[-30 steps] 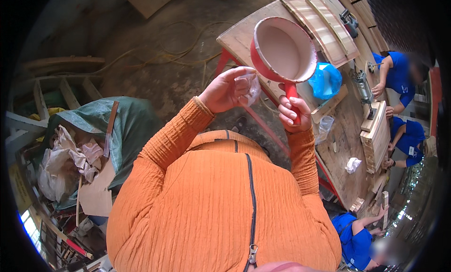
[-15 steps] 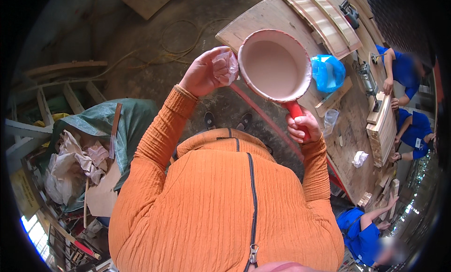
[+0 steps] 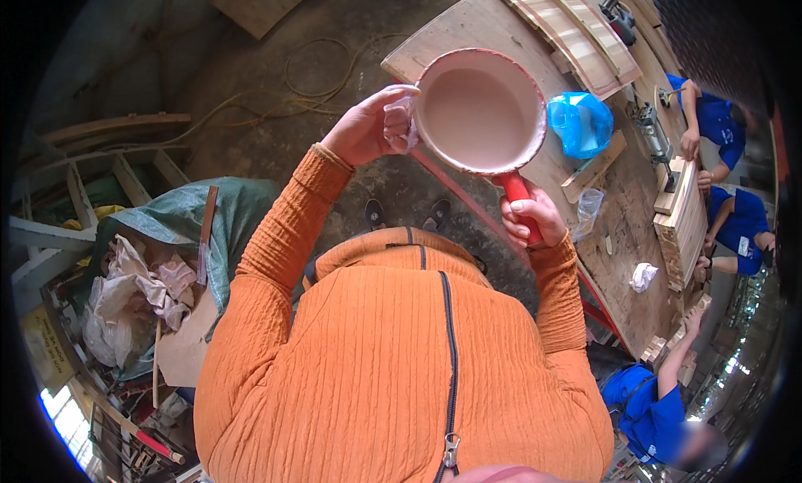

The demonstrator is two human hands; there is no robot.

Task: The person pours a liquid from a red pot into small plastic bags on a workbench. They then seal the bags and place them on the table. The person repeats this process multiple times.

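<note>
My right hand (image 3: pixel 535 217) is wrapped round the red handle (image 3: pixel 516 201) of a round saucepan (image 3: pixel 478 116) with a chipped red rim and a pale pinkish inside. The pan is held in front of me, its mouth facing up toward me. In my left hand (image 3: pixel 359 134) is a crumpled pale cloth (image 3: pixel 399 126), pinched against the outside of the pan's left rim. Where the cloth meets the pan, part of it is hidden by my fingers and the rim.
To the right stands a wooden worktable (image 3: pixel 614 270) bearing a blue plastic bag (image 3: pixel 579 126), a clear plastic cup (image 3: pixel 588 209), a slatted panel (image 3: pixel 576 32) and a power tool (image 3: pixel 617 20). Co-workers in blue work beyond it. A green tarp (image 3: pixel 242 212) with crumpled wrapping lies left. A yellow hose (image 3: pixel 322 91) crosses the floor.
The saucepan has shifted slightly left and up, with my right hand on its handle. My left fingers have moved along its rim with the cloth. At lower right a co-worker's arm has risen.
</note>
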